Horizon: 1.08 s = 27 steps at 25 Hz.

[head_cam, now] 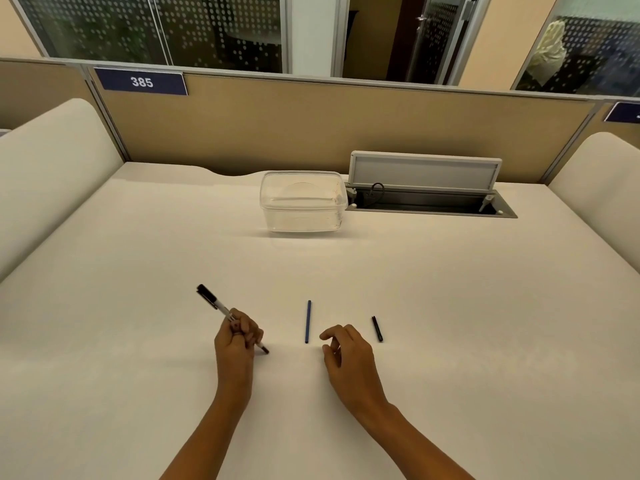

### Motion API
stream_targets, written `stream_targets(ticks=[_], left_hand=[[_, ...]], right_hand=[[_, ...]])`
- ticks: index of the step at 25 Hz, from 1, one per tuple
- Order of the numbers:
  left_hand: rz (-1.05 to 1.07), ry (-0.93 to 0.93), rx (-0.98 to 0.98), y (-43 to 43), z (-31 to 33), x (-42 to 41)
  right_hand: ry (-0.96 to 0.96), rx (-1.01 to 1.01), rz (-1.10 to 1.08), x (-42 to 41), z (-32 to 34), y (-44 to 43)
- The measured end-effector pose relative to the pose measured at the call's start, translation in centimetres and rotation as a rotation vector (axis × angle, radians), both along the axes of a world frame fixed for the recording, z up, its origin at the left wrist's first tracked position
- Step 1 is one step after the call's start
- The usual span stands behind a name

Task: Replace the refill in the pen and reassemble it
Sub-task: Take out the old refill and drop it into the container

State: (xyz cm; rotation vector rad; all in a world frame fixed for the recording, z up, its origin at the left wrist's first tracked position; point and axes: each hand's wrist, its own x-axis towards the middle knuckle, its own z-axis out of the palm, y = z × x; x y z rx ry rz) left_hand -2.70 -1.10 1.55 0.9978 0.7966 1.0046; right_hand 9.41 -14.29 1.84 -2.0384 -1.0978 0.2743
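Two hands low in the frame: left hand (239, 336) fingers closed around the pen (221, 308); right hand (341, 348), fingers loosely curled and empty, sits just right of the upright-lying blue refill (308, 322).

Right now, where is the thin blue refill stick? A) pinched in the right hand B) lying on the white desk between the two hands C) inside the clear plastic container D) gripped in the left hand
B: the thin blue refill stick lies bare on the white desk, between the left hand, which holds the black-capped pen body, and the empty right hand.
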Motion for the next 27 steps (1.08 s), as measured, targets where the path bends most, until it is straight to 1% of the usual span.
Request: stream_targets(ticks=[5,7,10,13,18,23,27], left_hand=[[0.085,-0.210,-0.233,1.1,0.0,-0.2],[0.096,-0.257,-0.302,1.2,-0.1,-0.1],[0.102,-0.308,-0.369,1.1,-0.2,0.1],[0.101,-0.332,-0.404,1.1,-0.1,0.3],[0.111,-0.335,-0.434,1.2,0.1,0.2],[0.110,-0.336,-0.432,1.5,0.5,0.4],[0.091,-0.303,-0.428,1.3,0.3,0.5]], right_hand=[[0.077,-0.008,0.111,-0.7,0.2,1.9],[0.096,-0.012,0.164,-1.2,0.3,3.0],[0.063,-0.040,0.237,-2.1,-0.1,4.6],[0.017,-0.076,0.263,-2.7,-0.6,5.5],[-0.031,-0.072,0.273,-2.6,-0.6,5.2],[-0.027,-0.066,0.238,-1.3,-0.8,3.5],[0.006,-0.040,0.155,0.3,-0.6,1.6]])
